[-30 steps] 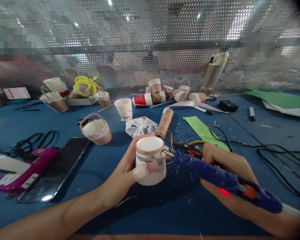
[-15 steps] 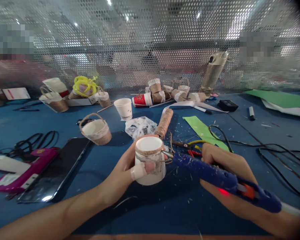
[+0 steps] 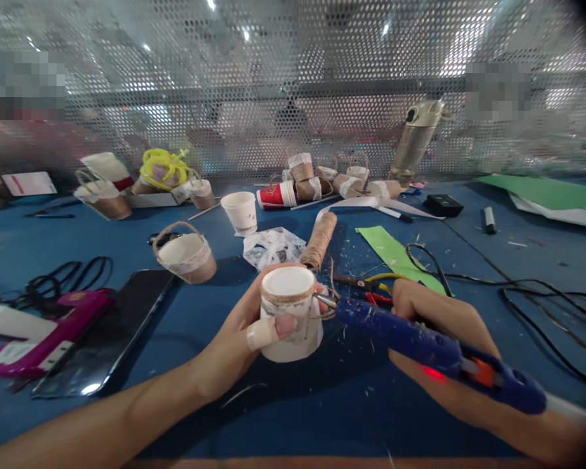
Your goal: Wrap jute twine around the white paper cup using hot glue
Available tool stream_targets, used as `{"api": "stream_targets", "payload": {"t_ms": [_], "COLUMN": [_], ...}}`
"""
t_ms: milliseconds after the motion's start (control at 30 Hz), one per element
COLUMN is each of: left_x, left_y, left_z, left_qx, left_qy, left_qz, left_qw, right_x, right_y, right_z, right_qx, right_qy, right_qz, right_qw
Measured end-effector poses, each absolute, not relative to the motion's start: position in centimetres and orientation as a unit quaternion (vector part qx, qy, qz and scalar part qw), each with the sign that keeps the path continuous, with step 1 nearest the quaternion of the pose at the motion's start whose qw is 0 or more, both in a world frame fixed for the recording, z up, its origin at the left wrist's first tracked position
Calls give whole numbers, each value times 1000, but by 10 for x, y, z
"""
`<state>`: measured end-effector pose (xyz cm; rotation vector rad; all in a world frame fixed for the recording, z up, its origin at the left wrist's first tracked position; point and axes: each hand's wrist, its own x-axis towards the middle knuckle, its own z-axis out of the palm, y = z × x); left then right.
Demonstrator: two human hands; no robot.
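Observation:
An upside-down white paper cup (image 3: 293, 335) is gripped in my left hand (image 3: 246, 329), whose thumb wears a strip of tape. Brown twine (image 3: 285, 298) runs around the cup near its upturned base, and a loose length hangs at its right side. My right hand (image 3: 444, 326) is wrapped around a blue hot glue gun (image 3: 400, 332) with a red light glowing on it. The gun's metal nozzle points left and meets the cup at the twine. Behind the cup lies a roll of twine (image 3: 321, 241), beside a crumpled clear plastic bag (image 3: 273, 247).
A small twine-wrapped basket (image 3: 188, 257) and a white paper cup (image 3: 240, 212) stand beyond my left hand. At left lie a phone (image 3: 111, 332) and a magenta power strip (image 3: 43, 332). Scissors (image 3: 354, 282), light green paper (image 3: 395, 254) and a black cable (image 3: 527, 283) lie at right.
The cup has turned slightly in my left hand, and the thumb has shifted a little to the left. The glue gun's nozzle stays against the twine.

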<state>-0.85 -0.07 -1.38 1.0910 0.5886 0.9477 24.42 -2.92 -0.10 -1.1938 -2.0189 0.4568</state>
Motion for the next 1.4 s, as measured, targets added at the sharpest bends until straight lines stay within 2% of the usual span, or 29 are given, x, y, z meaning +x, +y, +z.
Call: {"api": "stream_targets", "payload": {"t_ms": [200,633,1100,1400], "left_x": [-10,-10,-7,-6], "left_y": [-1,-1,-2,0], "left_z": [-18,-19,-14,-10], "left_qx": [492,479,448,440], "left_qy": [319,329,326,272], "left_qz": [417,411,416,430], "left_qw": [695,702,721,740], "right_x": [243,243,242,243], "right_y": [-32,-31,-33,-31], "right_z": [-2,-2,-1,-1], "right_qx": [-451,-454,-468,-477], "right_qy": [-790,-789,-781,-775], "right_qz": [190,189,179,187], "right_qw": [368,369,372,370]}}
